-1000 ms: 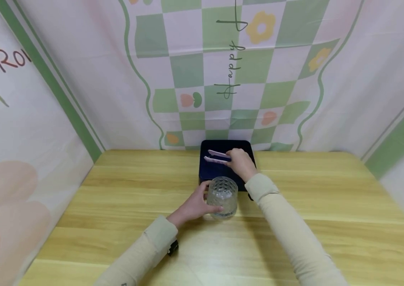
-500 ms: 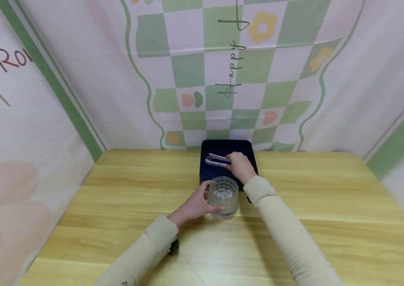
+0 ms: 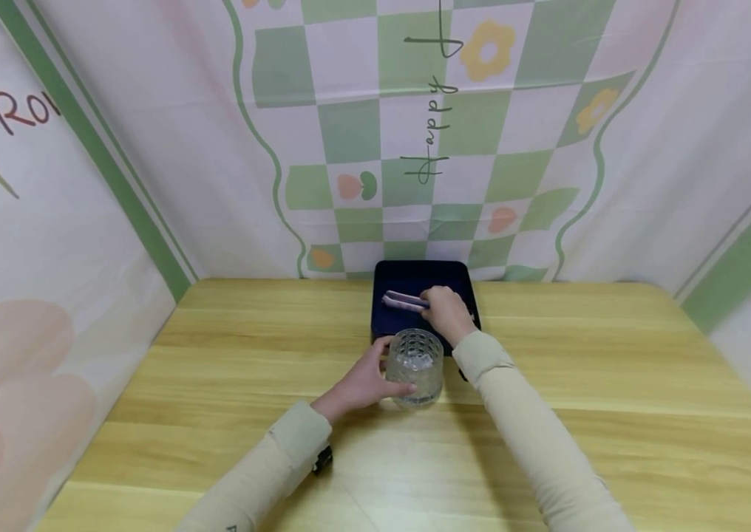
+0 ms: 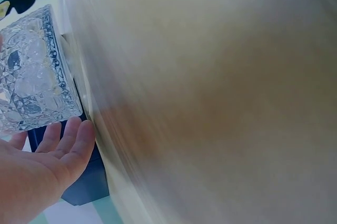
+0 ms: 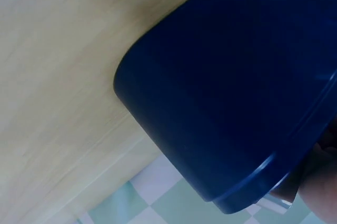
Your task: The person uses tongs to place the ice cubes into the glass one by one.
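My left hand (image 3: 365, 378) holds a textured clear glass (image 3: 415, 369) from its left side, thumb across the front. Clear, ice-like lumps show inside the glass (image 4: 31, 77) in the left wrist view. Just behind it stands a dark navy box (image 3: 389, 323) with an open top. My right hand (image 3: 447, 310) grips pale pink tongs (image 3: 405, 301) over the box, their arms close together and tips pointing left. Whether anything is between the tips cannot be made out. In the right wrist view the outer wall of the box (image 5: 210, 87) hides most of the hand.
Everything stands on a wooden table (image 3: 249, 355). A printed curtain (image 3: 349, 133) with a green and white check hangs directly behind the box. A small black object (image 3: 324, 459) shows at the left wrist.
The tongs' arms have come together from a wider spread. My right hand has shifted slightly down and toward me; the left hand and glass stay in place.
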The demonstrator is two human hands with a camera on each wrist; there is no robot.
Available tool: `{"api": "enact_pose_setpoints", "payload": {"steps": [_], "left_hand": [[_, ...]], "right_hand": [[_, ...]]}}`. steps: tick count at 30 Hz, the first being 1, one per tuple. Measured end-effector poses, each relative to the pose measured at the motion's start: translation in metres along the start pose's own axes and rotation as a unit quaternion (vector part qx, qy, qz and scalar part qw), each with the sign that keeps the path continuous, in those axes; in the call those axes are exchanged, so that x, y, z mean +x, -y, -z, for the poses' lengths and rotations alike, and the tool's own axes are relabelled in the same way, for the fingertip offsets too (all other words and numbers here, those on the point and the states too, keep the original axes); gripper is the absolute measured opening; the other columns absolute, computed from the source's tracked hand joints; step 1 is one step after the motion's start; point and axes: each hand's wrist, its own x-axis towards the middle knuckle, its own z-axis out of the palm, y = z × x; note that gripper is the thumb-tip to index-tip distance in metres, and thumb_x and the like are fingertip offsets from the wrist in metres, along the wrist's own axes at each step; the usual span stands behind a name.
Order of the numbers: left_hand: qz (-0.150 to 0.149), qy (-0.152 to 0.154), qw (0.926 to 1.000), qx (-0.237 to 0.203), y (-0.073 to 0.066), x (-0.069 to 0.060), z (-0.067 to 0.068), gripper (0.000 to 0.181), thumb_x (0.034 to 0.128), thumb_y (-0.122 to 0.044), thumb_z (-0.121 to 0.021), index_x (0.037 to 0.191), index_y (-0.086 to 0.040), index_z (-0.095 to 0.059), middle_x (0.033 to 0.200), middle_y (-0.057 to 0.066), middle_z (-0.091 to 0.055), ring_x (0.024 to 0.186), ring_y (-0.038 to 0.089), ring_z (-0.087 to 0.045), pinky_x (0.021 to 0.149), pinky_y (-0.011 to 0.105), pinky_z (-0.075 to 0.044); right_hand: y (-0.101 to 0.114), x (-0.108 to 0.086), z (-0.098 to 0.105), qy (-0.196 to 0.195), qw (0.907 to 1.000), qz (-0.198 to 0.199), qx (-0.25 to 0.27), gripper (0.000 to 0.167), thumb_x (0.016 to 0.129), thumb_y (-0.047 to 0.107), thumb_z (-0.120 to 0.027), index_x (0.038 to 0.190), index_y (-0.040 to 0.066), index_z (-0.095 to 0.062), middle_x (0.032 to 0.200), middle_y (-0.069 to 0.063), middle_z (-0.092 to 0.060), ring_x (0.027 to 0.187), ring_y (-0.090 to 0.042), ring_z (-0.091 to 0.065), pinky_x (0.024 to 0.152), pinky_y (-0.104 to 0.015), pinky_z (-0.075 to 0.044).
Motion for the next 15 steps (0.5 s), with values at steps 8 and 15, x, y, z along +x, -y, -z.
{"api": "enact_pose_setpoints", "payload": {"steps": [8, 15], "left_hand": [[0.001, -0.002, 1.0000, 0.000, -0.0008, -0.0009, -0.0006, 0.092, 0.0800, -0.032, -0.077, 0.150, -0.013, -0.021, 0.148, 0.012, -0.037, 0.131, 0.034, -0.045, 0.101, 0.047, -0.046], [0.004, -0.005, 1.0000, 0.006, -0.0028, -0.0022, -0.0008, 0.091, 0.0802, -0.033, -0.077, 0.150, -0.013, -0.021, 0.148, 0.012, -0.037, 0.131, 0.034, -0.045, 0.102, 0.048, -0.046]], "right_hand": [[-0.0006, -0.0015, 0.0027, 0.000, 0.9999, -0.004, 0.011, 0.031, 0.086, 0.007, -0.065, 0.115, -0.004, -0.066, 0.114, -0.022, -0.067, 0.101, -0.036, -0.065, 0.087, -0.046, -0.053], [-0.0018, -0.0034, 0.0034, -0.001, 0.9997, -0.011, 0.022, 0.033, 0.086, 0.007, -0.065, 0.117, -0.004, -0.065, 0.115, -0.022, -0.067, 0.102, -0.036, -0.065, 0.088, -0.045, -0.053]]}}
